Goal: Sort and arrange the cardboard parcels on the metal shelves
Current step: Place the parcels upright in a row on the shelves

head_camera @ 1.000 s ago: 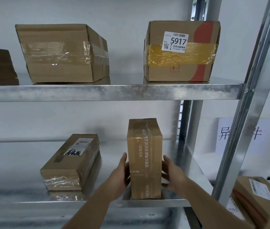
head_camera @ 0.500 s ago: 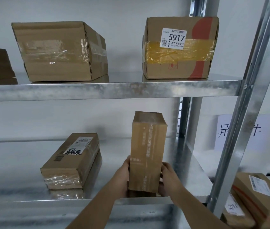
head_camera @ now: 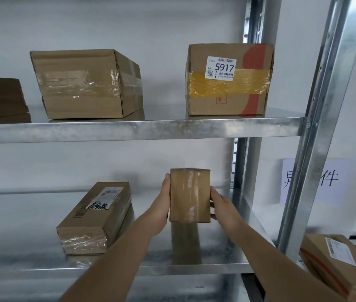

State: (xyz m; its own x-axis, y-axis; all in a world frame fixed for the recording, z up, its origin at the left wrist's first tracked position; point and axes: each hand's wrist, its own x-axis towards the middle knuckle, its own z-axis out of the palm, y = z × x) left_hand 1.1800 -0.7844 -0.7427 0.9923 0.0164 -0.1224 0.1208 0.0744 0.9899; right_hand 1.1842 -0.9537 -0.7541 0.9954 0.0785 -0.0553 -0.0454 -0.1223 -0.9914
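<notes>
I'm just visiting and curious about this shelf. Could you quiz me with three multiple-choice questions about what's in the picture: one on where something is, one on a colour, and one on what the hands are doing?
1. Where does the box labelled 5917 sit?
A. upper shelf, right end
B. lower shelf, left end
C. on the floor

2. What colour is the tape band round that box?
A. blue
B. yellow
C. black

3. How is the small parcel on the lower shelf being handled?
A. it lies untouched
B. one hand lifts it
C. two hands grip its sides

Answers: 1 A, it stands on the upper shelf beside the right post. 2 B, a yellow band crosses its front. 3 C, the left hand and right hand flank it.
</notes>
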